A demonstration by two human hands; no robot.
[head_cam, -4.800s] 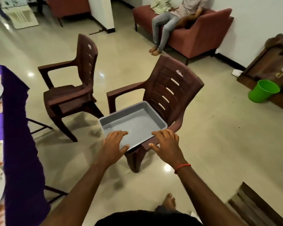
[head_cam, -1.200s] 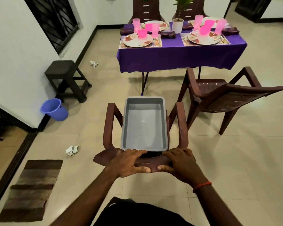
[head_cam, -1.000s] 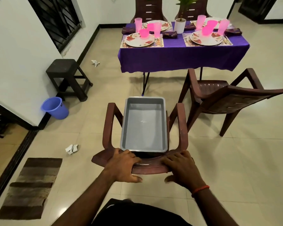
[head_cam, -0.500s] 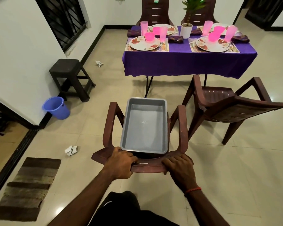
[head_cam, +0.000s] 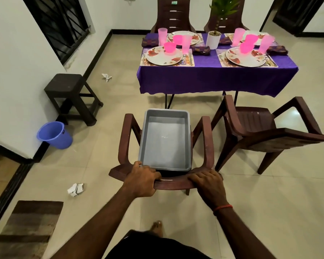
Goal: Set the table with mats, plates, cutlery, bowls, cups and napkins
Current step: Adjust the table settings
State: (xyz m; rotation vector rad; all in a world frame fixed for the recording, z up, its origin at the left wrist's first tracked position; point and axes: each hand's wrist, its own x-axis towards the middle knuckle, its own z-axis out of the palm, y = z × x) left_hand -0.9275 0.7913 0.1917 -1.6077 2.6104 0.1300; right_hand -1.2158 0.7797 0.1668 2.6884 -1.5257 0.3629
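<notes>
- Left hand (head_cam: 141, 181): fingers (head_cam: 150, 170) are curling over the top rail of the chair (head_cam: 173, 183) and clamping on it, close to the left end.
- Right hand (head_cam: 208, 184): fingers are wrapping over the same rail near the right end, held together, clamped on; a red thread is circling the wrist.
- The chair is facing away from the person, towards the table (head_cam: 213, 79), which is standing well apart from it.
- Grey tray (head_cam: 166, 141): one, lying flat on the chair seat between the armrests. Its long axis is running from the person towards the table, and the near short rim is sitting just beside the left hand.
- The table is wearing a purple cloth. Count on it: plates (head_cam: 164, 56) 4; tall pink cups (head_cam: 162, 36) 4; pink bowls (head_cam: 170, 47) 4, each sitting on a plate; dark napkins (head_cam: 201, 49) 4; mats (head_cam: 190, 61) 2 plainly showing, the far ones mostly hidden. Cutlery (head_cam: 188, 57) is too small to count.
- One potted plant (head_cam: 213, 40) is standing mid-table.
- Other chairs: a second chair (head_cam: 266, 131) to the right, and two far chairs (head_cam: 173, 14) behind the table.
- The floor is holding one stool (head_cam: 69, 90), one blue bucket (head_cam: 54, 135), one rug (head_cam: 26, 227) and two paper scraps (head_cam: 76, 189).
</notes>
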